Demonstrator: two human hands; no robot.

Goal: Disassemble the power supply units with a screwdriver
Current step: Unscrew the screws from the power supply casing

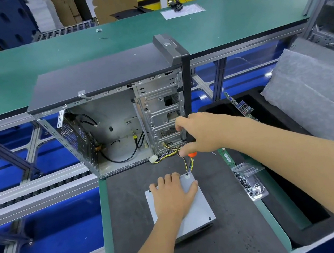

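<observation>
While left hand point(173, 196) presses supply point(201, 215), right hand point(200, 134) seemingly grips screwdriver point(192, 154).

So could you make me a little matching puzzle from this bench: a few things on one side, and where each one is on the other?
Things:
1. power supply
2. screwdriver
3. screw bag
4. computer case

Places:
A. gripped upright in the right hand
B. standing open at the far edge of the mat
C. flat on the mat under the left hand
D. lying on the mat's right side

Pairs: 1-C, 2-A, 3-D, 4-B
</observation>
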